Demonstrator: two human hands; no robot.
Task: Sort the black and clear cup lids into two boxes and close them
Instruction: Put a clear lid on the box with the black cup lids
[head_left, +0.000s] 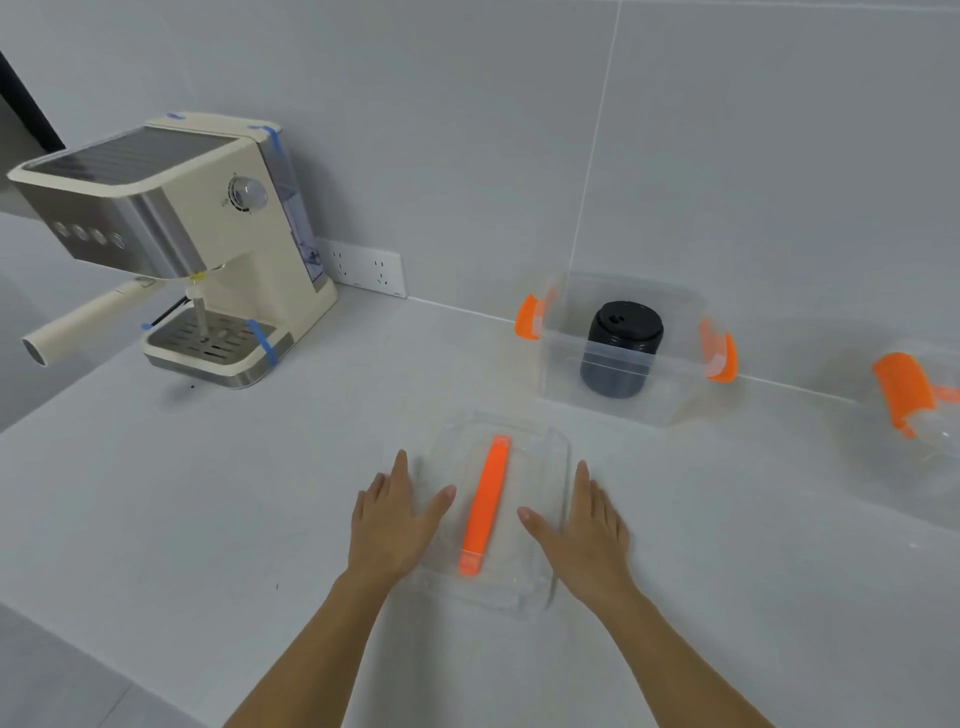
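Note:
A clear box cover with an orange handle lies flat on the white counter in front of me. My left hand lies flat at its left edge, fingers straight, thumb over the cover. My right hand lies flat at its right edge in the same way. Behind it an open clear box with orange side clips holds a stack of black cup lids. A second clear box with an orange clip shows blurred at the far right edge; its contents cannot be made out.
A cream espresso machine stands at the back left, its portafilter handle sticking out toward the left. A wall socket sits beside it. The grey tiled wall runs along the back of the counter.

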